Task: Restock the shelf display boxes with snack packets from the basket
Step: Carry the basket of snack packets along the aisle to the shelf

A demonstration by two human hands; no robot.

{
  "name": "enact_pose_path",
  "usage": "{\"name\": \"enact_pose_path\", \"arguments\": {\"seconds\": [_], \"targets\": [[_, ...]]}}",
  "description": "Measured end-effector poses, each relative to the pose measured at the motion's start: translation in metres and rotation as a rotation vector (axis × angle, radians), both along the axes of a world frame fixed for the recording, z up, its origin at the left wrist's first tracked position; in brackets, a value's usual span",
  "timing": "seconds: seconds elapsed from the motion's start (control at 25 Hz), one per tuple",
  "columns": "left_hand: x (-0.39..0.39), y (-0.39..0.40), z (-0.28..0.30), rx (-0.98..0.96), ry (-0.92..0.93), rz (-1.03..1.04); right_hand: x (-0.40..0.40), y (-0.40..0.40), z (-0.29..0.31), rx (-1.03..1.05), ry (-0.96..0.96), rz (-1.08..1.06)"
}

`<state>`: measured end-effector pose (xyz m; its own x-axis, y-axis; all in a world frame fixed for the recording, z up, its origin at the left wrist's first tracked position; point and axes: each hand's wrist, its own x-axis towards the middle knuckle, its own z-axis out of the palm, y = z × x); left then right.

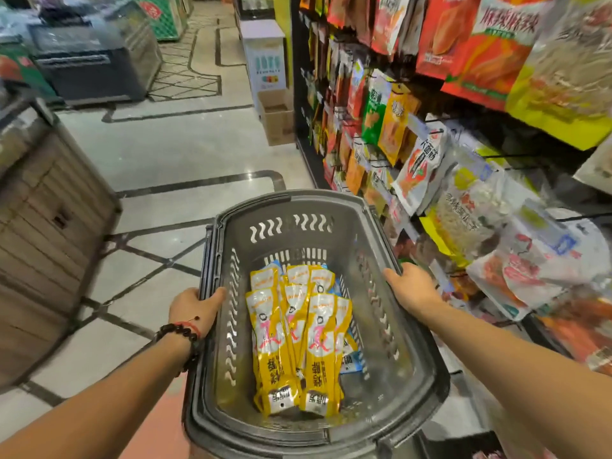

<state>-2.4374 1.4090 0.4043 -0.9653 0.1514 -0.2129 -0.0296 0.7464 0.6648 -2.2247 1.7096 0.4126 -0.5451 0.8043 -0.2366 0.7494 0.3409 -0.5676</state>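
While arms reach fwd, left hand [193, 309] fingers clenched on basket [212, 246] rim, right hand [412, 286] fingers gripping opp. rim

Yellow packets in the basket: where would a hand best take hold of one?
From above, pinch the top edge of a yellow packet at the far end of the basket. They lie flat and overlapped, so their upper ends are the most exposed; both hands now hold the rim.

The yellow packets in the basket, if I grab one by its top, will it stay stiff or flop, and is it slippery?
The yellow packets look like thin, long film pouches, so one would probably droop when held by its top. Their glossy surface suggests some slip. They lie loosely overlapped in the grey basket, so neighbours may slide as one lifts out.
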Motion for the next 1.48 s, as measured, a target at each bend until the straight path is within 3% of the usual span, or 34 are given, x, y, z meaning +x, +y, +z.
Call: {"name": "enact_pose_path", "arguments": {"seconds": [0.16, 0.4, 0.84, 1.0, 1.16, 1.48], "targets": [[-0.105, 0.065, -0.04, -0.027, -0.038, -0.043, -0.087, 0.051, -0.036, -0.044, -0.027, -0.066], [-0.197, 0.14, -0.124, -0.066, -0.141, -0.074, -0.169, 0.113, -0.124, -0.076, -0.057, -0.102], [-0.296, 0.232, -0.412, -0.265, -0.321, -0.111, -0.252, 0.184, -0.418, -0.128, -0.11, -0.219], [-0.317, 0.256, -0.482, -0.355, -0.254, -0.19, -0.261, 0.182, -0.501, -0.193, -0.055, -0.311], [-0.341, 0.278, -0.525, -0.41, -0.231, -0.266, -0.262, 0.173, -0.545, -0.258, 0.004, -0.459], [-0.376, 0.315, -0.553, -0.391, -0.127, -0.347, -0.27, 0.166, -0.574, -0.295, 0.087, -0.582]]}}
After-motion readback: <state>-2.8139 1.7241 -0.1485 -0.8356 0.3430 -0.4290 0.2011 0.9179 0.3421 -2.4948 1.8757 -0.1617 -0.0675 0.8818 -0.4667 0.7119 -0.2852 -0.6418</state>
